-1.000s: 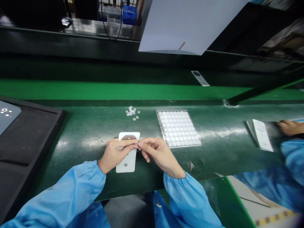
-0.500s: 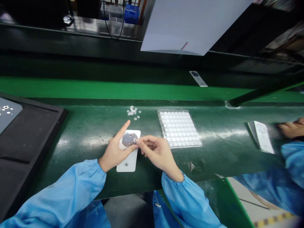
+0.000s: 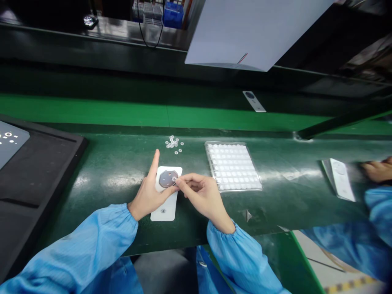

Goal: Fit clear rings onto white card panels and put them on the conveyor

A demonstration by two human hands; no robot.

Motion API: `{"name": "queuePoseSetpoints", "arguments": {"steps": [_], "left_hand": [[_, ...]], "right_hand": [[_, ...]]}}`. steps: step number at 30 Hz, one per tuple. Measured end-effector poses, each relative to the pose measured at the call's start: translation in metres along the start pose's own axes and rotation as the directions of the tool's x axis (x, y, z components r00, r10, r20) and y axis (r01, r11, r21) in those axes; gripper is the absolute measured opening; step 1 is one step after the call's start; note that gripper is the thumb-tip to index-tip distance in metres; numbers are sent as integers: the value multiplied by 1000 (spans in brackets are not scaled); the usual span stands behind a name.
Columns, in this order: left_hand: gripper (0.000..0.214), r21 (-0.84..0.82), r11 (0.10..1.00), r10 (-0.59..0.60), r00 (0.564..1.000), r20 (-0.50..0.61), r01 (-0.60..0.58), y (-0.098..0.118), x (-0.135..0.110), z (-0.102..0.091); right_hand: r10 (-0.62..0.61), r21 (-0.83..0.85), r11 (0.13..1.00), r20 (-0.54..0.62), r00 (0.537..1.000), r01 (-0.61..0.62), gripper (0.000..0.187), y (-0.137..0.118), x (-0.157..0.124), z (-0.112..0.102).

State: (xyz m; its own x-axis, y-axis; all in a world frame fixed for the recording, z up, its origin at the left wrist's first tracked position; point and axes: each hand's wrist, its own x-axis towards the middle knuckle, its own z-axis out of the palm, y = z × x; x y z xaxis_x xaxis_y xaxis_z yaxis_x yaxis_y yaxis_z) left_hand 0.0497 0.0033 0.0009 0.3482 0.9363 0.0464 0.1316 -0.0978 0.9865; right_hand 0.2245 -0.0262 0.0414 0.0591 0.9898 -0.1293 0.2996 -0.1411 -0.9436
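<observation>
Right hand point(image 3: 199, 194) is pinched at the dark round disc point(image 3: 167, 178) on the white card point(image 3: 163, 213), apparently on a small clear ring point(image 3: 174, 179), though it's hard to see at this size. Left hand point(image 3: 148, 196) is open beside the disc, index up, thumb across the card's edge. Loose clear rings point(image 3: 173, 143) lie just ahead of the hands, a blister tray point(image 3: 232, 166) ahead and right; no readable labels.

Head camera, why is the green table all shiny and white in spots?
In the head view, pale streaks of glare lie across the glossy green workbench, on both sides of the white card, because its smooth surface reflects light.
</observation>
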Motion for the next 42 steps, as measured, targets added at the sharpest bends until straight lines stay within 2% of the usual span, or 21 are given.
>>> {"name": "queuePoseSetpoints", "arguments": {"steps": [8,13,20,23,28,32,35,36,38,40,41,42], "left_hand": [[113,3,1000,4,1000,14,-4,-1,-1,-1],[124,-24,1000,20,999,25,-19,-2,-1,1],[114,-311,950,18,997,77,6,1,-4,0],[111,-391,914,-63,991,119,105,4,-3,-2],[105,-486,845,-229,972,50,224,10,7,-3],[89,-588,766,-318,948,7,261,7,15,-1],[98,-671,709,-307,951,-20,215,7,22,-5],[105,-648,738,-277,960,-38,187,9,24,-11],[117,-473,876,-173,978,-117,98,17,27,-33],[114,-106,994,-21,977,-212,-1,29,25,-70],[103,115,993,60,963,-261,-31,36,21,-93],[90,327,945,130,942,-310,-23,42,15,-119]], "right_hand": [[15,3,1000,-5,1000,-15,35,2,1,2],[29,29,999,-39,999,-28,37,6,2,6],[17,53,999,-68,998,-13,41,7,6,4],[23,140,990,-9,1000,-22,45,8,6,5],[-23,193,981,21,1000,18,44,13,5,6],[1,246,967,220,975,-57,53,25,-12,12],[27,134,989,267,963,-64,48,31,-20,17],[15,99,994,231,973,-39,47,29,-15,16],[-41,57,998,129,991,34,49,17,14,10],[-109,-2,994,58,992,109,54,-7,66,5],[-137,-66,988,48,989,140,54,-23,96,4],[-157,-160,974,44,987,162,54,-40,125,4]]}}
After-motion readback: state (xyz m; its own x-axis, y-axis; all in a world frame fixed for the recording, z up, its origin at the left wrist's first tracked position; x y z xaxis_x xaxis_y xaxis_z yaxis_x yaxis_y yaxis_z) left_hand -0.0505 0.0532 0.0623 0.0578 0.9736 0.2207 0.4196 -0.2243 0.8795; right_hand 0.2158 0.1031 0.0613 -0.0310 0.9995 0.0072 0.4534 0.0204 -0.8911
